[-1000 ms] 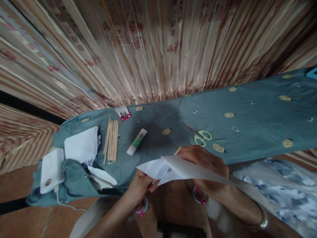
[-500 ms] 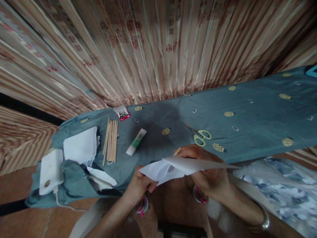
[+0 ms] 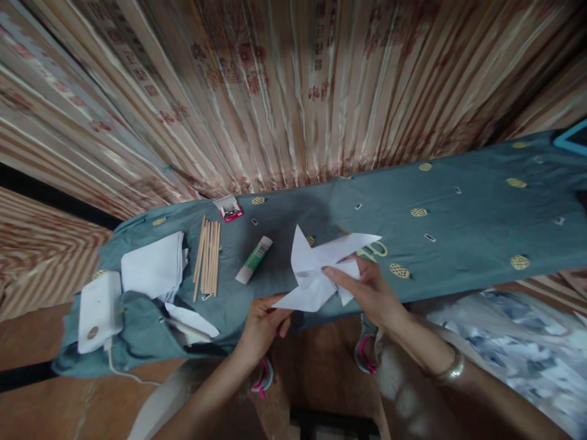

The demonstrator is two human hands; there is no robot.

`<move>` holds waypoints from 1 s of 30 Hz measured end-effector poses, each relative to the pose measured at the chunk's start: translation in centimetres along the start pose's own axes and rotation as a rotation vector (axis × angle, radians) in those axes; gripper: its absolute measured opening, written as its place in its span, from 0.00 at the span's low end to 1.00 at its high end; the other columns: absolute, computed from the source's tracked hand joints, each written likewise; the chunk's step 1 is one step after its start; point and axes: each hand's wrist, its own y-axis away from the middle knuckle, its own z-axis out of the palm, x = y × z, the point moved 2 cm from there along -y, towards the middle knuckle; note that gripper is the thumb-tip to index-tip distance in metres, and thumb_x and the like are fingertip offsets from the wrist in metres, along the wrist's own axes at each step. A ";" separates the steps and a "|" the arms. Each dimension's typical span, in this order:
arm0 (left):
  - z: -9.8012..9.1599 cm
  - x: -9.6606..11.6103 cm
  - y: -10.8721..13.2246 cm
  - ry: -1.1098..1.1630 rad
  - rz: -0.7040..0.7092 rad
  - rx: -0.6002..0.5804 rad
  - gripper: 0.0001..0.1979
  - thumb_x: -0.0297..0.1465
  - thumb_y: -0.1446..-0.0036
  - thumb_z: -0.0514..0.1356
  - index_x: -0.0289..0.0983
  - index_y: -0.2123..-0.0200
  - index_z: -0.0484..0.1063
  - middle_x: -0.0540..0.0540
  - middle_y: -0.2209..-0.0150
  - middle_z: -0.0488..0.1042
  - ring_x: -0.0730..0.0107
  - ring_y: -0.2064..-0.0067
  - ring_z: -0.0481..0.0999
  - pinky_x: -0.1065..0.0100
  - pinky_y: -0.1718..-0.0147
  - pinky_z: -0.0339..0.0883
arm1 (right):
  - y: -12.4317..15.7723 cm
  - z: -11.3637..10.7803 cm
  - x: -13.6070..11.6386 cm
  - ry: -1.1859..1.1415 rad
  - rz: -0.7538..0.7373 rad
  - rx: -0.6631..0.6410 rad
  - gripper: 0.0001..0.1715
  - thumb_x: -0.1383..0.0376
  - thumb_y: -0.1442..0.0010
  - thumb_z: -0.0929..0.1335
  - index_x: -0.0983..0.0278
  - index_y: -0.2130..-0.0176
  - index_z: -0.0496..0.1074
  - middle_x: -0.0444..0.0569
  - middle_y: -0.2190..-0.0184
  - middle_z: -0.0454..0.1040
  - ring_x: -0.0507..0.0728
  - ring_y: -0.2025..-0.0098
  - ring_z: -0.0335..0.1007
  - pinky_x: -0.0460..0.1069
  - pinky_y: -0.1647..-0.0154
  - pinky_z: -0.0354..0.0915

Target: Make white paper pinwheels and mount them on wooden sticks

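Note:
A white paper pinwheel [image 3: 316,272] is held up over the table's near edge, its pointed blades spread and its face toward me. My left hand [image 3: 263,324] pinches the tip of the lower left blade between thumb and fingers. My right hand [image 3: 367,290] grips the pinwheel from the right, with a finger or thumb pressed near its centre and the other fingers behind the paper. Whatever lies behind the paper is hidden. Green-handled scissors [image 3: 378,249] lie just beyond, partly covered by a blade. A green and white glue stick [image 3: 254,261] rests to the left.
On the cloth-covered table [image 3: 458,238] lie several wooden sticks [image 3: 208,260], a small red box of metal pins [image 3: 229,209], a stack of white paper [image 3: 153,264] and a white power bank [image 3: 98,313] with a cable. A pleated curtain [image 3: 293,91] hangs behind.
The pinwheel has turned from nearly edge-on to facing me and moved slightly forward. My right hand has shifted its hold to the pinwheel's front, while my left still holds a blade tip.

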 end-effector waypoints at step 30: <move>3.0 -8.1 5.6 0.523 -0.044 0.333 0.27 0.48 0.66 0.72 0.32 0.68 0.81 0.50 0.80 0.71 0.85 0.84 0.52 0.74 0.83 0.40 | -5.6 4.8 1.1 0.809 0.117 -0.618 0.09 0.67 0.67 0.75 0.63 0.82 0.72 0.43 0.81 0.74 0.56 0.72 0.70 0.47 0.71 0.62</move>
